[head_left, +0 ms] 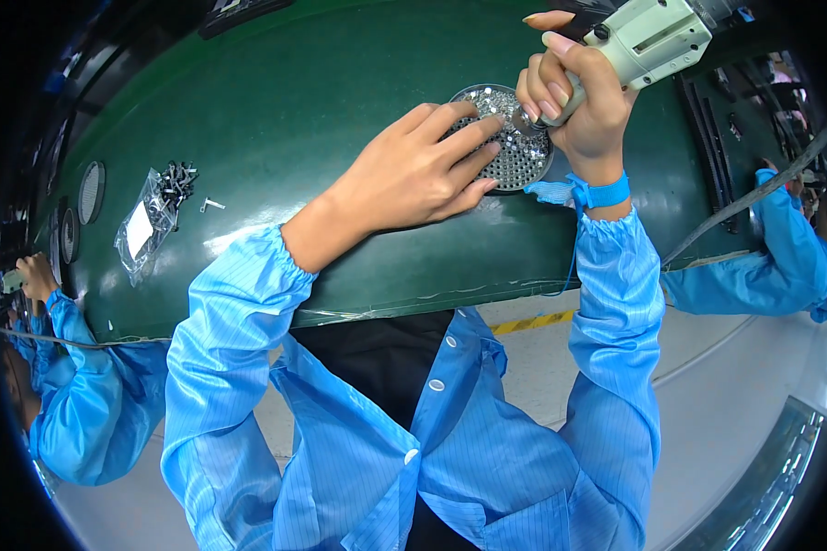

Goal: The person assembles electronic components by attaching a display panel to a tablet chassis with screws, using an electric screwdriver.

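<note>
My left hand (423, 165) lies with its fingers spread over a round perforated tray (522, 174). Small shiny metal pieces (492, 99), too small to name surely, are scattered on the tray's far part. My right hand (583, 101) is closed around the narrow lower end of a pale, blocky electric screwdriver (648, 41). The tool slants up to the far right, and its nose points down at the tray, partly hidden by my fingers. A blue strap (606, 191) circles my right wrist.
On the left of the green table (294, 101) lie a clear plastic bag (142, 234), a pile of small black parts (176, 182), one loose small part (213, 204) and a round tray (91, 193). Co-workers' blue sleeves (92, 404) show on either side. A grey cable (753, 193) runs at right.
</note>
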Available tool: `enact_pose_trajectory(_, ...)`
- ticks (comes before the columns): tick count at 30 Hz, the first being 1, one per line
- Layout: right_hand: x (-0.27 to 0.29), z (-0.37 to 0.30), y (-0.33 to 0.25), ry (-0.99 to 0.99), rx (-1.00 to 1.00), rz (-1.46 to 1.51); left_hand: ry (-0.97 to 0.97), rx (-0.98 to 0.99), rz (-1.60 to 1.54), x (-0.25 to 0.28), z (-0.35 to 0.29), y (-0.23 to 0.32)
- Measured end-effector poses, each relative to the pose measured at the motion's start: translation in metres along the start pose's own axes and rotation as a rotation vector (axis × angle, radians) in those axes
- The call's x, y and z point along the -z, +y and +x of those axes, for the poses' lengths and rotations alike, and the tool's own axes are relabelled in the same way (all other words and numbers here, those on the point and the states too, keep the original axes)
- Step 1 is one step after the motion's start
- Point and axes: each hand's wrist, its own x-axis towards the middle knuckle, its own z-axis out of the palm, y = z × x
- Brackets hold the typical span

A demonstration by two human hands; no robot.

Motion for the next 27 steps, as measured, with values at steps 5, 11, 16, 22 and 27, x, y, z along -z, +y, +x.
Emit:
enact_pose_trajectory(5, 0.001, 0.001, -0.002, 0.002, -0.009, 0.003, 0.014, 0.004, -0.041, -0.001, 0.002, 0.001)
enact_pose_trajectory(11, -0.004, -0.004, -0.002, 0.002, -0.074, 0.013, 0.03, 0.016, -0.092, 0.0, -0.001, 0.003)
enact_pose_trajectory(16, -0.009, -0.01, -0.005, -0.028, -0.099, -0.048, 0.066, 0.029, -0.146, 0.007, -0.006, -0.001)
enact_pose_trajectory(22, -0.009, -0.011, 0.004, -0.025, -0.099, -0.056, 0.123, 0.05, -0.14, 0.029, -0.019, -0.014)
enact_pose_trajectory(27, -0.006, -0.01, 0.007, -0.067, -0.094, -0.056, 0.131, 0.157, -0.117, 0.045, -0.04, -0.033)
